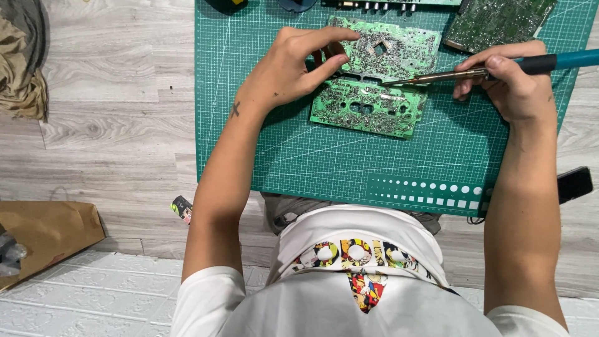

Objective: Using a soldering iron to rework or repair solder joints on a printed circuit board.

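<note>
Nearest the person, low at the left, a brown paper bag (pixel 47 232) lies flat on the pale floor, and a small printed packet (pixel 182 208) pokes out beside the left forearm. A black flat device (pixel 574 183) sits off the right edge of the green cutting mat (pixel 324 162), whose near edge carries a row of white circles and squares.

On the mat lies the green circuit board (pixel 374 78), solder side up, with cut-out holes through it. The left hand (pixel 293 65) steadies it, fingers half curled and pinching its left edge between thumb and forefinger. The right hand (pixel 511 81) is closed in a pen grip around the soldering iron (pixel 474 72), teal handle trailing right, metal tip touching the board near its middle seam.

I'd judge the board light, stiff and thin, brittle around the cut-outs and prickly with solder points, so best held by its edges as it is here. The iron is likely hot along its metal shaft and safe only by the handle.

Further off, another green board (pixel 499 22) lies at the mat's top right, a long dark one (pixel 393 4) at the top edge, and crumpled olive cloth (pixel 22 56) at far left
</note>
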